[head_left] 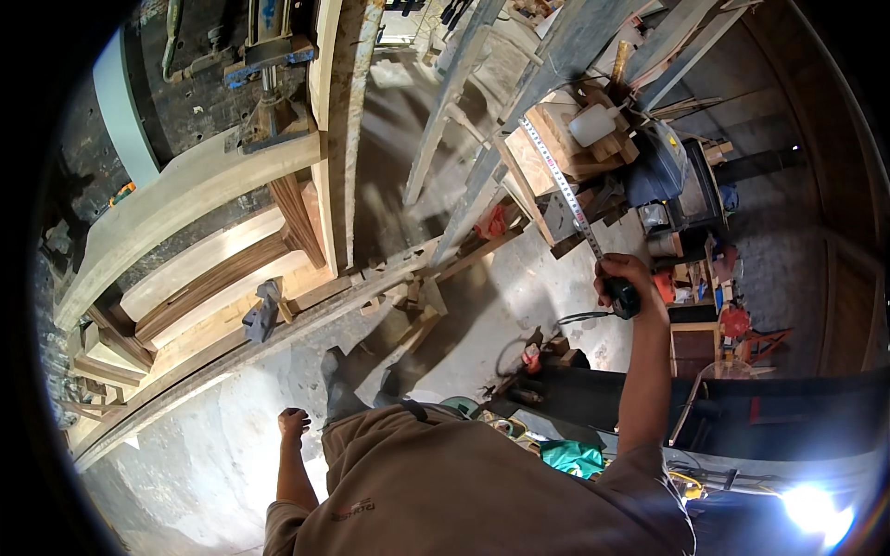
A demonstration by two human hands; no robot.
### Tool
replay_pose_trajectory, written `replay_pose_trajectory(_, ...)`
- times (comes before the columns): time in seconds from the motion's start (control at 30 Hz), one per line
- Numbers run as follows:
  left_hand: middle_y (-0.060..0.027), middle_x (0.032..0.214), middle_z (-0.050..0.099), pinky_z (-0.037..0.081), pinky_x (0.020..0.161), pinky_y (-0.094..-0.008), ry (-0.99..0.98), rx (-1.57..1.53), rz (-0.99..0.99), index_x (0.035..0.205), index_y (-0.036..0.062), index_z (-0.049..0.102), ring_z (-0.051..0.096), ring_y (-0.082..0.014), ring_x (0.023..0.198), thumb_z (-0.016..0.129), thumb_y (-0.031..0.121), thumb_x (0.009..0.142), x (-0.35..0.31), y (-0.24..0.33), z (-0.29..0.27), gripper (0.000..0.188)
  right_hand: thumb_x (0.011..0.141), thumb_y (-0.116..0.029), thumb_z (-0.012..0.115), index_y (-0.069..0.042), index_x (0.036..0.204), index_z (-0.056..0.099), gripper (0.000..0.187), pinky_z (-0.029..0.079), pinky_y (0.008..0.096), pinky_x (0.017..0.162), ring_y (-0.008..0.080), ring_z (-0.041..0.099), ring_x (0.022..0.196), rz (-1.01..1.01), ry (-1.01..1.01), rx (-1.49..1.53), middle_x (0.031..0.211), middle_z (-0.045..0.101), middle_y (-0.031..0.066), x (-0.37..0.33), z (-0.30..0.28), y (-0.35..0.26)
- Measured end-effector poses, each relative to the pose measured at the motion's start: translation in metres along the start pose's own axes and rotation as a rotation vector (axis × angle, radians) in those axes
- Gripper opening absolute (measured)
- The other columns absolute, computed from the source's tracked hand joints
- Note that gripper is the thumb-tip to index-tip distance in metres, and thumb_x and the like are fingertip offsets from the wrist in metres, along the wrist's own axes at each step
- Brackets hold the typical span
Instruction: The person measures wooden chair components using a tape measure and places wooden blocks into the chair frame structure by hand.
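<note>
My right hand (623,276) is wrapped round a dark tape measure (628,298). Its pale blade (562,181) runs out up and to the left, over a wooden block (527,161) and a grey metal piece (561,216). A dark wrist loop (586,318) hangs from the case. Down at my left side, my left hand (294,423) is closed with its fingers curled, and I see nothing in it. It is clear of the workbench, where a curved wooden frame (185,199) lies with dark-brown slats (215,285) inside it.
A clamp (271,93) presses on the curved frame. A grey cloth or glove (263,311) lies on the bench edge. Beside the block are a white plastic bottle (591,124) and a dark machine casing (660,165). Upright timbers (445,120) stand ahead. Wood offcuts (417,310) lie on the floor.
</note>
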State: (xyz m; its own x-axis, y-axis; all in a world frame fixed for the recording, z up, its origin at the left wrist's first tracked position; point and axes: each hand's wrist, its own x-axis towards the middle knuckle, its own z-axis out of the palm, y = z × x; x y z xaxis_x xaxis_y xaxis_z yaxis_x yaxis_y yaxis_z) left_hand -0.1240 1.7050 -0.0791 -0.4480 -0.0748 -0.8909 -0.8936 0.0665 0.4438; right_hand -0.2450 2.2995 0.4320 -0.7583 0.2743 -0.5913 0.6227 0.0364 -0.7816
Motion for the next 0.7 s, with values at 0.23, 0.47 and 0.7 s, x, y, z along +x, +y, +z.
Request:
replay_pose_trajectory(0.23,-0.0099,0.086,0.066,0.051,0.057,-0.0276,-0.035,0.031,0.01,0.098,0.0004,0.06,0.065,-0.0186,0.073,0.059,0.014,0.084,-0.005,0.014,-0.009,0.019,0.084,-0.023,0.063,-0.001,0.082,0.058,0.022,0.048,0.0295,0.045,0.0179,0.054,0.044,-0.025,0.082,-0.043,0.063,0.058,0.0105,0.003,0.0,0.009)
replay_pose_trajectory(0.47,-0.0089,0.077,0.063,0.051,0.057,-0.0309,0.026,0.077,-0.057,0.09,0.0015,0.062,0.063,-0.0205,0.066,0.06,0.014,0.081,0.002,-0.009,-0.036,0.015,0.085,-0.025,0.062,-0.001,0.083,0.059,0.025,0.049,0.0292,0.045,0.0174,0.056,0.047,-0.054,0.102,-0.108,0.064,0.059,0.0098,-0.004,-0.003,0.008)
replay_pose_trajectory(0.7,-0.0141,0.082,0.065,0.052,0.053,-0.0318,0.026,-0.003,-0.073,0.098,-0.0022,0.059,0.066,-0.0244,0.067,0.062,0.006,0.078,0.007,-0.009,-0.041,0.022,0.088,-0.022,0.06,0.0,0.083,0.058,0.023,0.051,0.0294,0.048,0.0177,0.059,0.054,-0.032,-0.07,-0.005,0.068,0.06,0.011,-0.007,0.017,0.005)
